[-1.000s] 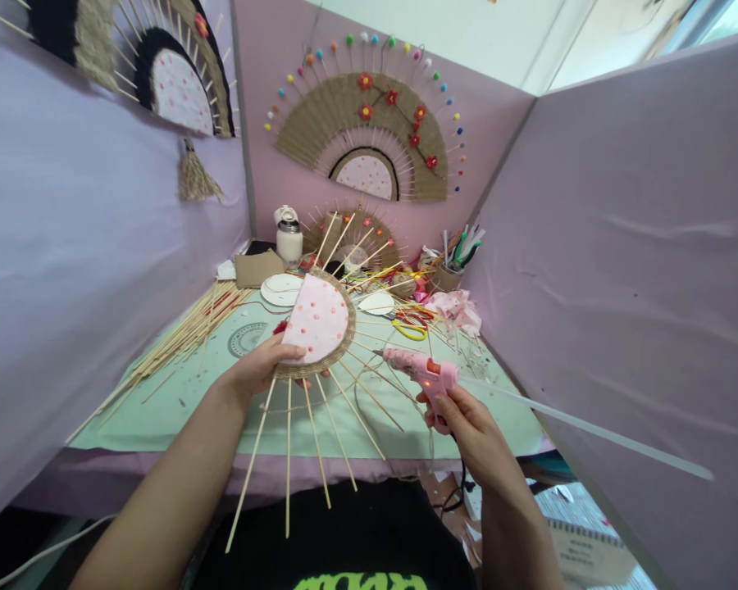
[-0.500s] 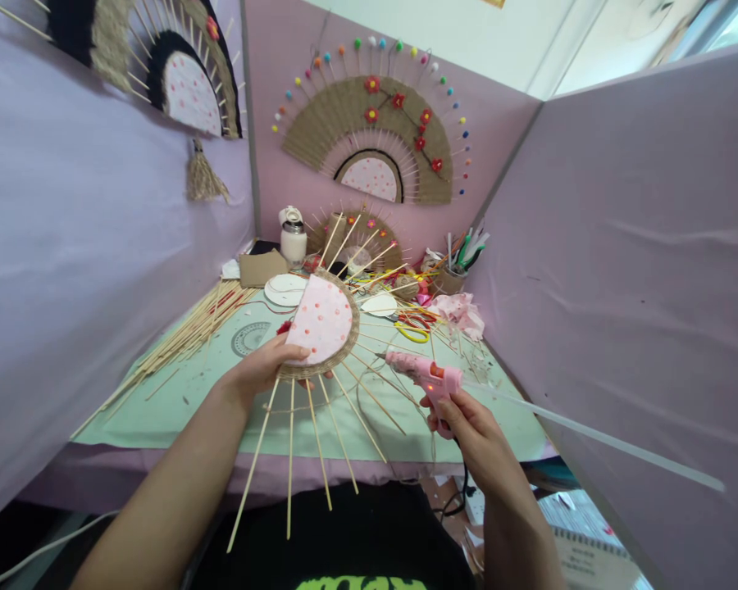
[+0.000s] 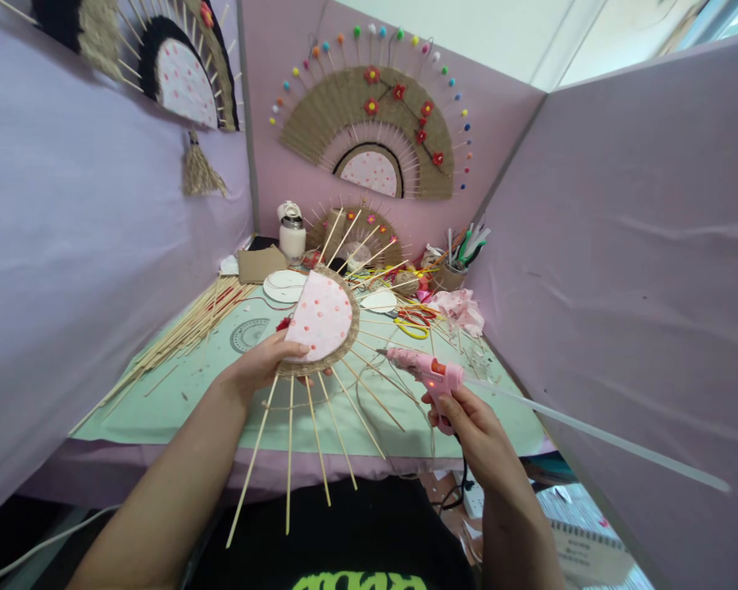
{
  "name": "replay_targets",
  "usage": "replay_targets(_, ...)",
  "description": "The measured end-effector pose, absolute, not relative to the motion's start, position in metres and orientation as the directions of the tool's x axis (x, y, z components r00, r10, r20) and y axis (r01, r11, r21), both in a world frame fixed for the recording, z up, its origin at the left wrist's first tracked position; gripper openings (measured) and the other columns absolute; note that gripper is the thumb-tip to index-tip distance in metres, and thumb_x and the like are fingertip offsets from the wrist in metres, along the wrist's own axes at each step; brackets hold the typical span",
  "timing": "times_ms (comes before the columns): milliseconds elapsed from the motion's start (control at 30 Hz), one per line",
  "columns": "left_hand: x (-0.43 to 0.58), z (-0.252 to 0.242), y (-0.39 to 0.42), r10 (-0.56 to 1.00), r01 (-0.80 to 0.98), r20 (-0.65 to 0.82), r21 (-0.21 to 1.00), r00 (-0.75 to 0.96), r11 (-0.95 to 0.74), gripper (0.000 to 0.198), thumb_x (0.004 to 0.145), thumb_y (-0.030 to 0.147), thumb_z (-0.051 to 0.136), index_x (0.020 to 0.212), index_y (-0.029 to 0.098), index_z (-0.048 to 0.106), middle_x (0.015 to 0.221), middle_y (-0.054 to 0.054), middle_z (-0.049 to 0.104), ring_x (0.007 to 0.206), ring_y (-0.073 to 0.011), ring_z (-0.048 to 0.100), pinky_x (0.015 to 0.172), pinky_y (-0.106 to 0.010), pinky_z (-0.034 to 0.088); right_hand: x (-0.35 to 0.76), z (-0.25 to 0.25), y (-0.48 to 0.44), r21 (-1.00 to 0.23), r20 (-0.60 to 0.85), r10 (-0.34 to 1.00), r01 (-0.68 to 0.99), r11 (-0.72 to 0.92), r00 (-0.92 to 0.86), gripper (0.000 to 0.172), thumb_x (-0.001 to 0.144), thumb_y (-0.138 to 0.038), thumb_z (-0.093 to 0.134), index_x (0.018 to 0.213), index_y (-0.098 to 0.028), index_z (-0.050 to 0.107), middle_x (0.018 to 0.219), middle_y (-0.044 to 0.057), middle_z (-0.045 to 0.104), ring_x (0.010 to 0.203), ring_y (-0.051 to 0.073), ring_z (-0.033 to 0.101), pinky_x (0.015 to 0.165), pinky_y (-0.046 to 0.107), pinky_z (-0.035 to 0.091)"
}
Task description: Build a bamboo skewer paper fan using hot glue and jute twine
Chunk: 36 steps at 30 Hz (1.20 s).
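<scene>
My left hand (image 3: 269,358) grips a half-round fan (image 3: 321,318) by its lower left corner, thumb on top and the other fingers mostly hidden beneath. Pink dotted fabric covers its middle, twine borders the curved edge, and thin wooden sticks (image 3: 317,447) spread out from it. In my right hand (image 3: 467,418) is a pink glue gun (image 3: 427,370), its small light glowing orange. The nozzle points left toward the sticks, a little apart from the twine edge. A long translucent glue stick (image 3: 603,428) juts from its back. Loose twine (image 3: 369,401) hangs around the sticks.
Bamboo sticks (image 3: 184,340) lie at the left of the green table (image 3: 160,414). Yellow-handled scissors (image 3: 412,329), crumpled pink fabric (image 3: 460,313) and a tool cup (image 3: 448,277) are at the right. A white jar (image 3: 292,239) stands behind. Finished fans (image 3: 369,131) hang on the partitions.
The camera view has shifted slightly. Both hands keep their grips, and the fan and glue gun stay in nearly the same positions.
</scene>
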<state>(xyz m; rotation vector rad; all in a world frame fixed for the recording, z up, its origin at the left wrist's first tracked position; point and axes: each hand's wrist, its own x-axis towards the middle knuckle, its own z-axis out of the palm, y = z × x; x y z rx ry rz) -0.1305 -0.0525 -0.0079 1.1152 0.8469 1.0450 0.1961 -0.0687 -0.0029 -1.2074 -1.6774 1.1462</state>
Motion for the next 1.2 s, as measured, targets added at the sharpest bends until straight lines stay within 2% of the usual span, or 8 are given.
replay_targets(367, -0.129, -0.007, -0.053, 0.945, -0.257, -0.013, 0.961, 0.327, 0.102, 0.053, 0.07, 0.026, 0.063, 0.119, 0.006, 0.058, 0.092, -0.018, 0.072, 0.084, -0.0304, 0.068, 0.053, -0.03, 0.054, 0.196, -0.002, -0.07, -0.946, 0.072, 0.96, 0.286, 0.151, -0.27, 0.035, 0.087, -0.05, 0.051, 0.086, -0.018, 0.064, 0.068, 0.002, 0.057, 0.064, 0.014, 0.049, 0.059, 0.026, 0.037)
replay_targets(900, -0.128, -0.007, -0.053, 0.95, -0.257, -0.027, 0.96, 0.312, 0.112, 0.055, 0.068, 0.024, 0.064, 0.119, 0.005, 0.058, 0.09, -0.017, 0.073, 0.078, -0.0289, 0.069, 0.051, -0.03, 0.054, 0.196, -0.003, -0.068, -0.936, 0.096, 0.957, 0.303, 0.18, -0.273, 0.037, 0.086, -0.052, 0.051, 0.082, -0.018, 0.064, 0.068, 0.002, 0.058, 0.065, 0.015, 0.051, 0.058, 0.027, 0.038)
replay_targets(1200, -0.13, -0.01, -0.051, 0.952, -0.251, -0.021, 0.963, 0.305, 0.102, 0.051, 0.069, 0.024, 0.063, 0.116, 0.006, 0.06, 0.087, -0.016, 0.073, 0.076, -0.0279, 0.069, 0.053, -0.031, 0.055, 0.209, -0.01, -0.068, -0.951, 0.157, 0.975, 0.243, 0.191, -0.154, 0.036, 0.085, -0.052, 0.054, 0.088, -0.018, 0.066, 0.072, 0.004, 0.06, 0.063, 0.014, 0.05, 0.058, 0.027, 0.039)
